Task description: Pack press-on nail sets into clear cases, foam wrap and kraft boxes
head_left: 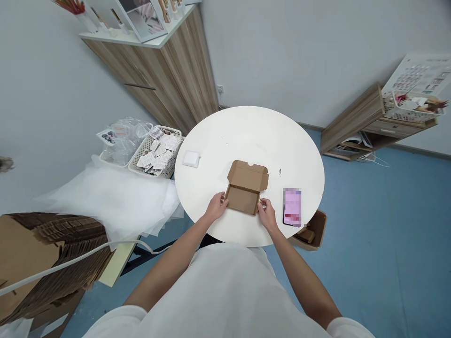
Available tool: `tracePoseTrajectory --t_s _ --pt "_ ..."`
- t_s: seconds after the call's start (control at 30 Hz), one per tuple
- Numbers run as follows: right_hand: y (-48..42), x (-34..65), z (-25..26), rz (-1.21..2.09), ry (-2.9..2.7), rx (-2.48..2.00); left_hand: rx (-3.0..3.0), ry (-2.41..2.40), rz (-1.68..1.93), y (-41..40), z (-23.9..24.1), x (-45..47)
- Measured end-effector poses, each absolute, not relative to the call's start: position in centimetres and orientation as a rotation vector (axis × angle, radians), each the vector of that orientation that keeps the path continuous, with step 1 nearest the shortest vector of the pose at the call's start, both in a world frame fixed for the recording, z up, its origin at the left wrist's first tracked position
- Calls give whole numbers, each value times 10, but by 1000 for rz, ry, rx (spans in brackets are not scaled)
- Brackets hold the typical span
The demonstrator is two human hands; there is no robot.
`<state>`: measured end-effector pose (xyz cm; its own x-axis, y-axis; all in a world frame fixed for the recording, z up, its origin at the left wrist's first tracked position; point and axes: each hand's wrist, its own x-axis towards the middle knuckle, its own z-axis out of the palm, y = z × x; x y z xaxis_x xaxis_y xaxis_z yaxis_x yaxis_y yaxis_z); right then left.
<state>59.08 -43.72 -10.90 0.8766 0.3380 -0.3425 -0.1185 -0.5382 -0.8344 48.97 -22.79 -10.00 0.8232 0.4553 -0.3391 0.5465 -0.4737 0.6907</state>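
A small brown cardboard box [245, 188] sits open on the round white table [246, 136], its lid tilted up and back. My left hand [217, 206] pinches the box's near left corner. My right hand [267, 212] pinches the near right corner. The box's inside looks bare. A phone [292, 207] lies flat on the table just right of my right hand. A small white packet [191, 158] lies on the table's left side.
Left of the table stand a white basket of small cards [158, 152], a clear bin of bags [121, 139] and white foam sheeting [112, 197]. Flat cardboard blanks [52, 253] are stacked at lower left. A small open carton [312, 232] sits under the table's right edge. Wooden cabinets line the walls.
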Motion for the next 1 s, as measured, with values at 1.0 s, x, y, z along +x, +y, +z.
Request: tracePoseTrajectory --t_s 1.0 --pt "-224 553 -63 881 -334 -1979 1914 1077 100 -44 -94 469"
